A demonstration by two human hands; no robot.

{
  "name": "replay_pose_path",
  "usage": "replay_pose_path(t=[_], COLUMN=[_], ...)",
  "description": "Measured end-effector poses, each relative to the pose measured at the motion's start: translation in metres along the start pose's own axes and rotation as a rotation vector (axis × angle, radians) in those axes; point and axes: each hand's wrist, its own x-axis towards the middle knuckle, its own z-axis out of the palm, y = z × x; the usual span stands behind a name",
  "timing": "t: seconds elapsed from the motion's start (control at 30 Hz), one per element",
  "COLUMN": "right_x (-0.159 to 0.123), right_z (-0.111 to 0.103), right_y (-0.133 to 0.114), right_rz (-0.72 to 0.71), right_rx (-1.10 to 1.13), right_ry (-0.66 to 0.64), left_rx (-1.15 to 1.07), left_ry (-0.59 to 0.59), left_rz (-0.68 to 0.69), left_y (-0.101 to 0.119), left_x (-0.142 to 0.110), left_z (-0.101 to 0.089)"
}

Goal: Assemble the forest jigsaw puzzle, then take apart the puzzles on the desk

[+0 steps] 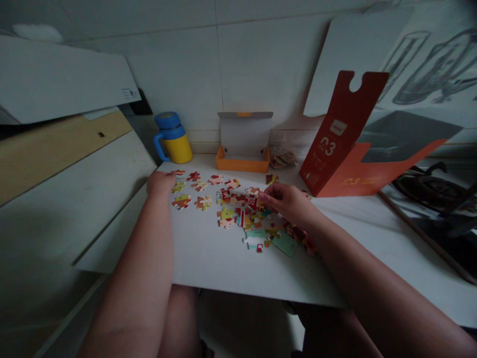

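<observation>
The surface (pixel 223 258) is a white board, dim in the low light, and it sits in front of a white tiled wall (pixel 194 64). At the back stand a yellow mug (pixel 175 139) with a blue lid and handle, and a small orange box (pixel 243 149) with its grey lid standing open. To the right leans a red cardboard sleeve (pixel 341 139) with white print, and behind it a white carton with line drawings. At the far right edge a dark stove grate (pixel 432 191) is cut off by the frame.

Many puzzle pieces (pixel 231 209) lie spread over the middle of the surface – some single ones at the left, a tighter group in the middle. The pictures on them are too small to read. A few pieces are hidden under the right wrist.

The right hand (pixel 288 201) reaches in from the right, and its fingers (pixel 266 198) are pinched on one red puzzle piece (pixel 252 201), just above the middle group. The piece seems to lie nearly flat, and its long axis I cannot tell – the fingers cover part of it.

The left hand (pixel 160 183) rests at the left edge of the surface with the fingers curled under, near a single piece. I cannot tell if it holds anything.
</observation>
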Motion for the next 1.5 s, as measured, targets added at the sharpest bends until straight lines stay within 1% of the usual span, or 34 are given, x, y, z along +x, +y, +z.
replay_pose_path(t=[0.07, 0.1, 0.13, 0.17, 0.2, 0.23, 0.33, 0.37, 0.4, 0.43, 0.47, 0.5, 0.57, 0.6, 0.67, 0.77, 0.83, 0.9, 0.97, 1.03, 1.1, 1.2, 1.27, 1.4, 1.43, 1.5], right_x=[0.0, -0.001, -0.001, -0.001, -0.002, -0.002, -0.003, -0.003, -0.004, -0.004, -0.004, -0.003, -0.003, -0.002, -0.001, 0.0, 0.0, -0.001, -0.002, -0.002, -0.001, 0.002, 0.003, 0.005, 0.006, 0.008], right_z=[0.0, 0.0, 0.001, 0.001, 0.002, 0.002, 0.004, 0.004, 0.005, 0.005, 0.006, 0.007, 0.008, 0.008, 0.007, 0.002, -0.001, -0.004, -0.004, -0.002, 0.0, 0.002, 0.004, 0.01, 0.011, 0.012], right_y=[-0.001, -0.002, -0.003, -0.003, -0.004, -0.005, -0.007, -0.008, -0.008, -0.009, -0.009, -0.009, -0.01, -0.01, -0.009, -0.007, -0.006, -0.007, -0.007, -0.006, -0.004, 0.0, 0.001, 0.0, 0.001, 0.002], right_rz=[-0.002, 0.0, 0.002, 0.001, -0.001, -0.003, -0.018, -0.026, -0.035, -0.044, -0.05, -0.053, -0.055, -0.051, -0.035, 0.005, 0.012, -0.022, -0.067, -0.077, -0.049, 0.01, 0.055, 0.164, 0.189, 0.232], right_rx=[-0.007, -0.014, -0.02, -0.02, -0.012, 0.0, 0.029, 0.027, 0.019, 0.01, 0.005, 0.004, 0.012, 0.01, -0.014, -0.108, -0.136, -0.075, 0.039, 0.116, 0.155, 0.23, 0.307, 0.528, 0.591, 0.697], right_ry=[0.0, 0.003, 0.007, 0.009, 0.009, 0.007, -0.007, -0.007, -0.005, -0.003, -0.003, -0.006, -0.013, -0.012, 0.011, 0.097, 0.126, 0.064, -0.045, -0.111, -0.122, -0.117, -0.108, -0.073, -0.06, -0.023], left_rx=[0.073, 0.099, 0.1, 0.065, -0.005, -0.099, -0.404, -0.462, -0.474, -0.455, -0.427, -0.401, -0.429, -0.476, -0.589, -0.727, -0.824, -0.905, -0.952, -0.958, -0.936, -0.893, -0.864, -0.724, -0.68, -0.615], left_ry=[0.058, 0.1, 0.139, 0.137, 0.077, -0.037, -0.564, -0.709, -0.825, -0.886, -0.908, -0.921, -0.924, -0.925, -0.905, -0.823, -0.806, -0.86, -0.951, -1.026, -1.061, -1.078, -1.03, -0.79, -0.749, -0.711], left_rz=[-0.01, 0.019, 0.093, 0.206, 0.316, 0.421, 0.75, 0.82, 0.868, 0.906, 0.946, 0.966, 0.94, 0.891, 0.743, 0.527, 0.445, 0.411, 0.407, 0.411, 0.412, 0.418, 0.436, 0.537, 0.571, 0.628], left_y=[0.008, 0.015, 0.022, 0.031, 0.041, 0.051, 0.079, 0.087, 0.093, 0.098, 0.101, 0.103, 0.104, 0.103, 0.099, 0.093, 0.092, 0.094, 0.097, 0.1, 0.102, 0.102, 0.101, 0.099, 0.098, 0.097], left_x=[-0.007, -0.013, -0.022, -0.032, -0.045, -0.059, -0.107, -0.122, -0.136, -0.147, -0.156, -0.161, -0.163, -0.161, -0.15, -0.135, -0.133, -0.137, -0.145, -0.153, -0.158, -0.159, -0.157, -0.15, -0.149, -0.146], left_z=[-0.004, -0.005, -0.006, -0.007, -0.006, -0.005, 0.002, 0.005, 0.008, 0.01, 0.011, 0.013, 0.017, 0.019, 0.025, 0.033, 0.035, 0.034, 0.033, 0.032, 0.034, 0.038, 0.04, 0.041, 0.041, 0.04])
